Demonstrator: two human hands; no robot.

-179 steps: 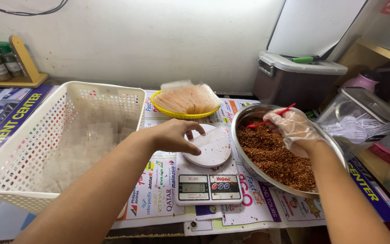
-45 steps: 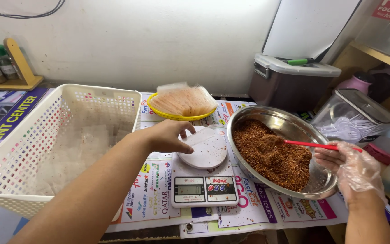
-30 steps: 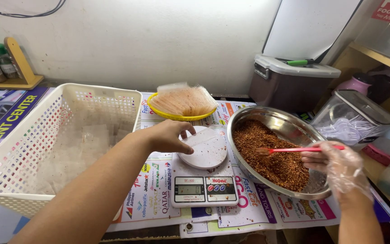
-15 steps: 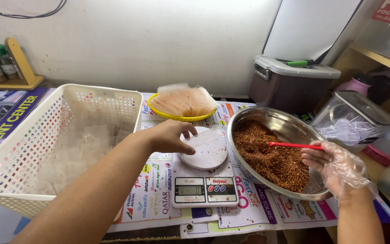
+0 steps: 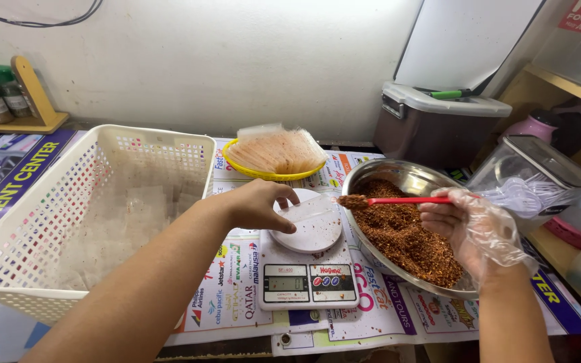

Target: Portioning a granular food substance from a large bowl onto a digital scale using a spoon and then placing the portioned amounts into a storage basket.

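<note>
The bare left hand (image 5: 258, 206) rests curled on a small clear plastic pouch (image 5: 307, 210) lying on the round white scale platform (image 5: 311, 232). At three o'clock, the plastic-gloved right hand (image 5: 473, 225) pinches a red plastic spoon (image 5: 405, 200), heaped with reddish-brown crumbs, over the steel bowl's (image 5: 398, 173) near rim. The pouch's opening is hard to make out.
</note>
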